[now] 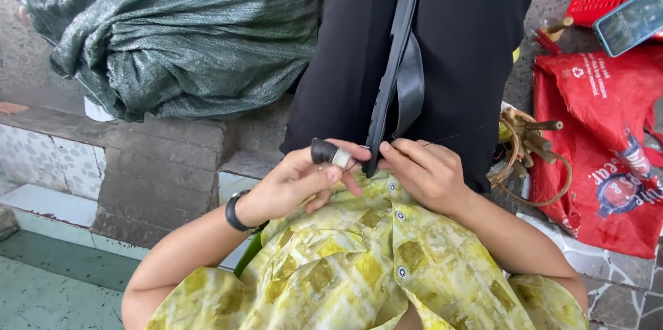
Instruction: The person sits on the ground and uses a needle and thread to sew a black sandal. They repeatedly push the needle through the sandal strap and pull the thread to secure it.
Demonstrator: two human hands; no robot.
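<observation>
Yellow-green shirt cloth (pixel 366 268) fills the near edge at 6 o'clock. Just above it, the left hand (pixel 297 181) has its fingers closed on a tool with a black handle (pixel 330 153). The right hand (pixel 425 174) pinches the near end of a black sandal (pixel 390 78), which lies on the lap and runs up toward 12 o'clock. Thin thread (pixel 449 139) trails from this hand, so sewing looks begun, not finished. Its strap bulges loose. Farther off sit a green sack (pixel 179 33) at 10 o'clock and a red bag (pixel 601 143) at 3.
</observation>
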